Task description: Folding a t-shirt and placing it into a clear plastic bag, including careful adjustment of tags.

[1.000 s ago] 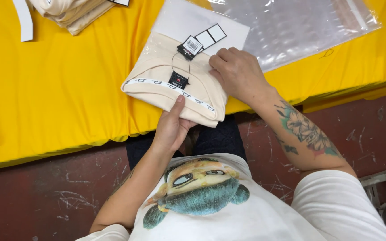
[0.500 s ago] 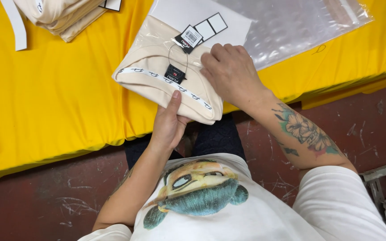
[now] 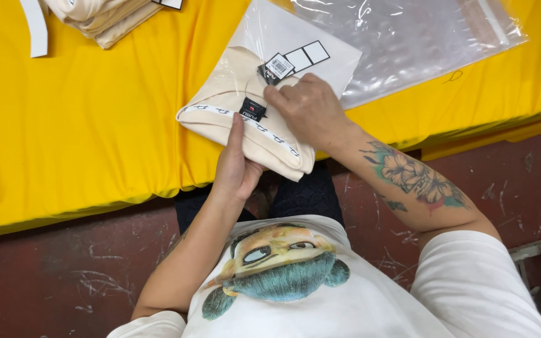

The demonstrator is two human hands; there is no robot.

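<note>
Folded cream garment (image 3: 233, 119) — half inside clear bag (image 3: 370, 44)

Bright, even overhead light gives soft shadows, white glare streaks on the clear plastic bag (image 3: 408, 44), and a sharp picture throughout.

One folded garment (image 3: 233, 112), two plastic bags (image 3: 408, 37).

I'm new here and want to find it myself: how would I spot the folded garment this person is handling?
Look at the yellow table, near its front edge. The folded cream garment lies half inside a clear plastic bag, between the left hand and right hand. Unlike the cream stack at the far edge, it shows hang tags.
</note>
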